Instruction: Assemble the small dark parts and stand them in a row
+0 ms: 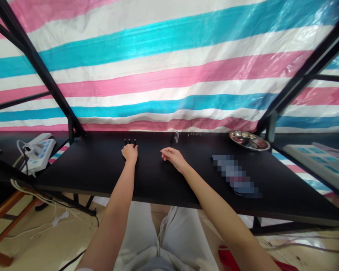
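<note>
Three small black cylinders with pale tops point(129, 142) stand in a row towards the back left of the black table point(101, 169). My left hand point(129, 152) is right in front of them, fingers curled, with its thumb side against the rightmost black cylinder point(135, 142); its fingertips are partly hidden. Over the middle of the table, my right hand point(173, 158) is closed in a pinch, and anything between its fingertips is too small to see. Beyond it, near the back edge, is a small cluster of clear pieces point(177, 137).
Tiny pieces point(194, 134) lie in a row along the back edge. A round metal plate point(231, 136) sits at the back right, with a blurred blue packet point(235, 177) nearer me. Black metal frame posts flank the table. A power strip point(42, 155) with cables is at left.
</note>
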`<control>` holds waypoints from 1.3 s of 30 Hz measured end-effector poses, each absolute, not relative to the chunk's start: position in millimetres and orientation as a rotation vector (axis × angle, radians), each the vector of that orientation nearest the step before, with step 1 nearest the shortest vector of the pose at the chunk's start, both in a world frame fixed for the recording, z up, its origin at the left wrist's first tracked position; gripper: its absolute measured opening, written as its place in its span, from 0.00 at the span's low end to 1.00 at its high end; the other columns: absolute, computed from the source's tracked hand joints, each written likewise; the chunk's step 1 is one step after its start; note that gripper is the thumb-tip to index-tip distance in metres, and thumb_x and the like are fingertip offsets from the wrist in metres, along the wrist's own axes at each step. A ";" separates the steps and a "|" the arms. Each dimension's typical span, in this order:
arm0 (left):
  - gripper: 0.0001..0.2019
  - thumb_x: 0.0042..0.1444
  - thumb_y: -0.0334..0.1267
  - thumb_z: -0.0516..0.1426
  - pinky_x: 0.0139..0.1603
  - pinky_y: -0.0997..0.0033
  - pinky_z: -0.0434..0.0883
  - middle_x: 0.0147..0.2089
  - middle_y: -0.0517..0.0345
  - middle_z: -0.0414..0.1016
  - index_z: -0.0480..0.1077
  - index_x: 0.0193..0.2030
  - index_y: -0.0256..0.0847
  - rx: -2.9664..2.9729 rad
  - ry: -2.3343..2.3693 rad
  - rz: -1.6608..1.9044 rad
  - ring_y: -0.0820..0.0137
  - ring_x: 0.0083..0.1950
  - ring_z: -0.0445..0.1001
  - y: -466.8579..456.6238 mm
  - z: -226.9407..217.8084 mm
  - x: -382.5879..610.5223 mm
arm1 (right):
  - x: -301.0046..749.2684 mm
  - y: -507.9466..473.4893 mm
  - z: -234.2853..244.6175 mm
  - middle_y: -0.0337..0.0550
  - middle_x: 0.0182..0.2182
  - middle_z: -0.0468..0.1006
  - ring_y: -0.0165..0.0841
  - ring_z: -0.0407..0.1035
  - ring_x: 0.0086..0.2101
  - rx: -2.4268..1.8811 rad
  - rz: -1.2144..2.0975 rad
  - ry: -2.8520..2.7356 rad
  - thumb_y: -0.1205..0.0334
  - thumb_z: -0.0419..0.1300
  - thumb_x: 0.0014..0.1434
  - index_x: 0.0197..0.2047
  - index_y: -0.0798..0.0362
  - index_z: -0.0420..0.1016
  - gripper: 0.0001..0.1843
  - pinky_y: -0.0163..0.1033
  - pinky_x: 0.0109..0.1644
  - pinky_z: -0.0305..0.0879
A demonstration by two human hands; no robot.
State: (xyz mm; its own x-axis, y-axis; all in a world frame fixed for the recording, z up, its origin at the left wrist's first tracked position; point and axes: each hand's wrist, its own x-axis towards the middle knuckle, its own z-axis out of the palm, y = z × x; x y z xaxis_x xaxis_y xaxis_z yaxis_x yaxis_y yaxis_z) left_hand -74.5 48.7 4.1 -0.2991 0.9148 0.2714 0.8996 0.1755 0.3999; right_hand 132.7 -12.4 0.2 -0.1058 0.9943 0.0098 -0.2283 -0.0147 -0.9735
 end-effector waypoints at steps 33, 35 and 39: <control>0.16 0.58 0.41 0.47 0.44 0.66 0.59 0.42 0.50 0.73 0.69 0.49 0.41 2.594 1.734 0.779 0.65 0.43 0.68 10.6 25.5 -9.6 | 172.2 5.3 -2.0 0.35 0.18 0.70 0.24 0.62 0.19 -1.045 1.061 -0.672 0.57 0.65 0.37 0.24 0.53 0.71 0.11 0.32 0.22 0.57; 0.22 0.57 0.39 0.48 0.46 0.63 0.59 0.49 0.48 0.69 0.58 0.59 0.40 2.723 1.601 0.669 0.62 0.47 0.65 11.3 22.2 11.2 | 173.9 7.1 -3.8 0.35 0.18 0.70 0.24 0.61 0.19 -1.053 1.049 -0.647 0.58 0.64 0.37 0.24 0.53 0.71 0.10 0.32 0.21 0.57; 0.29 0.57 0.37 0.47 0.48 0.58 0.58 0.57 0.46 0.62 0.45 0.65 0.41 2.750 1.555 0.511 0.59 0.52 0.61 22.1 14.6 42.0 | 177.1 11.1 -7.5 0.36 0.18 0.71 0.24 0.62 0.20 -1.079 0.989 -0.575 0.60 0.64 0.37 0.23 0.54 0.72 0.08 0.30 0.20 0.56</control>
State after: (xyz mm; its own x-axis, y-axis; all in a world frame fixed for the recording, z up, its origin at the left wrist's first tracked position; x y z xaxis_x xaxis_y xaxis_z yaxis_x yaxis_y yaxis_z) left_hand 42.0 22.1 14.6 0.4770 0.8251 0.3027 0.8439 -0.5262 0.1045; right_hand 177.1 11.1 -7.5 0.4698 0.8802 -0.0673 -0.3779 0.1316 -0.9165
